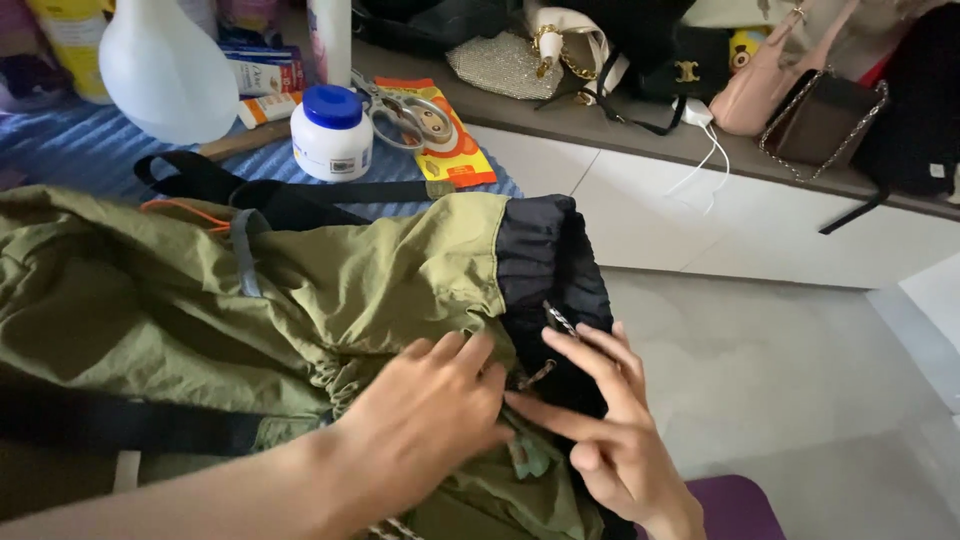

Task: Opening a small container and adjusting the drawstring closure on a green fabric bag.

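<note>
An olive-green garment [300, 290] with a black elastic waistband [545, 265] lies spread across the lower left and middle of the view, its gathered fabric bunched at about six o'clock. The left hand [430, 410] comes in from eight o'clock and rests palm-down on the green cloth, fingers bent and pressing into the gathered seam beside the black band; it pins the fabric rather than closing round it. The right hand [610, 440] enters from five o'clock, fingers loosely spread, index finger stretched toward the left hand's fingertips and touching the cloth there, the others resting on the black band. Just above the right fingers, at about twelve o'clock from that hand, a small metal piece [560, 320] sticks out of the band; what it is cannot be told. A black strap [130, 425] crosses the garment at nine o'clock, another black strap [300, 190] lies along its top edge. Behind, at eleven o'clock, stand a white jar with a blue lid [332, 132], a large white plastic bottle [165, 70] and scissors [405, 110] on an orange packet [455, 155], all on a blue striped cloth [80, 150]. At one o'clock a shelf [600, 125] carries several handbags, among them a pink bag [775, 85].
</note>
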